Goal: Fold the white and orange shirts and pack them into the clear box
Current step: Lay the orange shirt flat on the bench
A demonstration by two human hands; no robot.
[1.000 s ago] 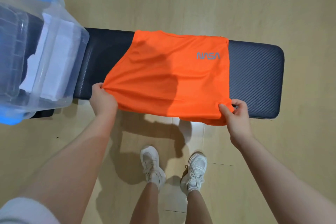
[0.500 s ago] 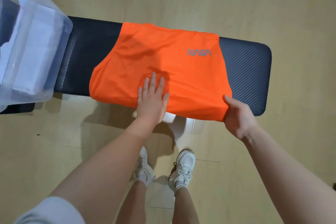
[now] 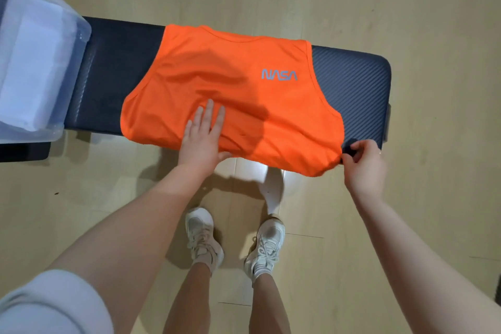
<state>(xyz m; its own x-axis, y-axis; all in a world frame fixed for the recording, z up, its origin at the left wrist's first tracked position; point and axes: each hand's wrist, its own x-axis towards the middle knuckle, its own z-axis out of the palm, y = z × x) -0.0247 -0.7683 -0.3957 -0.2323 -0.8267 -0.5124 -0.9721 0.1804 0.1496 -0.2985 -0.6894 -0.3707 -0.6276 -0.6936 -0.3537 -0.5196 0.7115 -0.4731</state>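
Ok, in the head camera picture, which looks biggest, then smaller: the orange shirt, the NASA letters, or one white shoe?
1. orange shirt, by far the largest.
2. left white shoe; it is nearer the camera, so its true size is unsure.
3. NASA letters, smallest.

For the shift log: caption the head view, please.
Left hand flattens orange shirt on bench; right hand pinches its corner.

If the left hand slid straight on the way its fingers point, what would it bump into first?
Nothing but more orange shirt, it seems: the left hand lies flat on it, fingers pointing toward the bench's far edge, then floor.
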